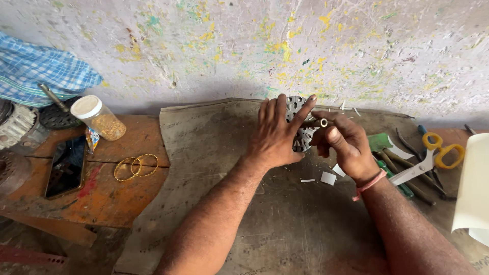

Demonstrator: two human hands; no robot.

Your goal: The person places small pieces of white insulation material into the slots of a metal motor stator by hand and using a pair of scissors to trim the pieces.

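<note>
My left hand lies flat over a round slotted metal core that stands near the far edge of a brown mat, fingers spread across its face. My right hand pinches a thin tubular tool whose tip points into the core's slots. A pink band is on my right wrist. Small white paper pieces lie on the mat just below my right hand.
Yellow-handled scissors, pliers and other hand tools lie at the right beside a white sheet. On the orange board at left are a phone, two gold bangles, a lidded jar, motor parts and a blue checked cloth.
</note>
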